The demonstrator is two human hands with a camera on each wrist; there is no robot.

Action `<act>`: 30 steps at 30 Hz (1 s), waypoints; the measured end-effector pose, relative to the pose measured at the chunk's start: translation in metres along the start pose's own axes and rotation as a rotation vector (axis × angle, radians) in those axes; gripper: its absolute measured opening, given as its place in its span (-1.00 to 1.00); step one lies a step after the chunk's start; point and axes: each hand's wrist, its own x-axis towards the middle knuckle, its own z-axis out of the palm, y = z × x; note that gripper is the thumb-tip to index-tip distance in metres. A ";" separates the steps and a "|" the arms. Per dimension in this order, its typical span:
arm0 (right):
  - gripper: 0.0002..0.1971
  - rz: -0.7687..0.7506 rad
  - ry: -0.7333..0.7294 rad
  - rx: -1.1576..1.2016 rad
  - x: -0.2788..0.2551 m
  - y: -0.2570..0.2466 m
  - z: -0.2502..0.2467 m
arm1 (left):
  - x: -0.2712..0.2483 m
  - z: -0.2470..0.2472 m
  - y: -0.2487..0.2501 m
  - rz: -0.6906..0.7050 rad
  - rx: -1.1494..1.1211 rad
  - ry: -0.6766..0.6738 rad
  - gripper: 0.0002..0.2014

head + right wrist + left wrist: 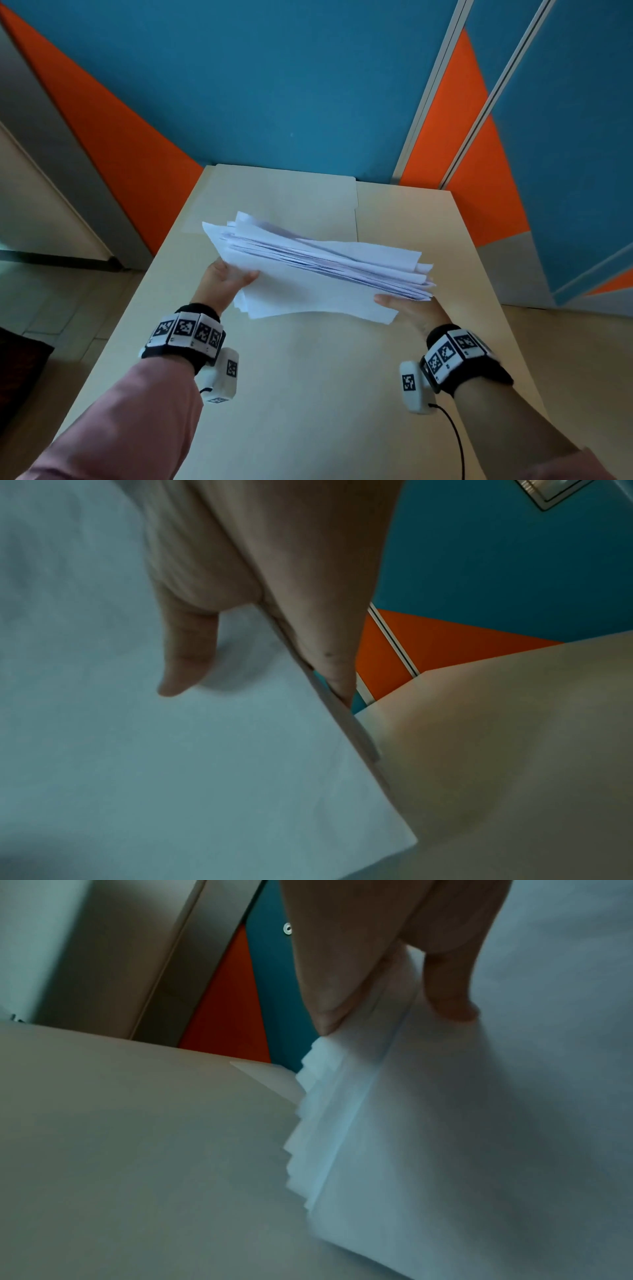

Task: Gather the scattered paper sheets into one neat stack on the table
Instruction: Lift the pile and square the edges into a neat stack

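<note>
— Both our hands hold the paper stack (pixel 318 274) over the table (pixel 308 377): left hand (pixel 226 279) pinches one end, right hand (pixel 407 306) pinches the other

— Is it touching the table? Maybe not; we can't tell

Paper stack (pixel 318 270) sits between both hands, left hand (pixel 226 284) at its left end, right hand (pixel 411 310) at its right end, above the table (pixel 308 394); folder (pixel 284 195) lies beyond the fingers.
</note>
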 end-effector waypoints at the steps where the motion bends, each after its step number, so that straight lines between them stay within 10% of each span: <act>1: -0.63 0.016 -0.002 0.009 0.000 0.002 0.003 | 0.000 0.001 -0.002 -0.014 0.058 -0.039 -0.59; 5: -0.52 0.085 0.014 0.075 0.007 0.013 0.009 | -0.003 0.010 -0.010 -0.034 0.151 -0.048 -0.40; 10: -0.78 0.092 0.104 0.125 0.013 0.014 0.016 | 0.002 0.020 0.003 -0.004 0.253 0.100 -0.93; 15: -0.76 0.030 0.213 0.206 0.013 0.006 0.023 | 0.015 0.012 0.000 0.060 0.289 0.270 -0.55; 18: -0.73 0.014 0.194 0.374 0.010 -0.002 0.029 | 0.010 0.017 -0.014 -0.146 0.201 0.354 -0.09; 23: -0.58 0.034 0.117 0.436 0.002 -0.001 0.046 | -0.005 0.061 -0.035 -0.488 -0.505 -0.085 0.17; 30: -0.15 0.236 0.017 0.579 -0.006 0.025 0.050 | 0.003 0.064 -0.034 -0.362 -0.749 -0.008 -0.67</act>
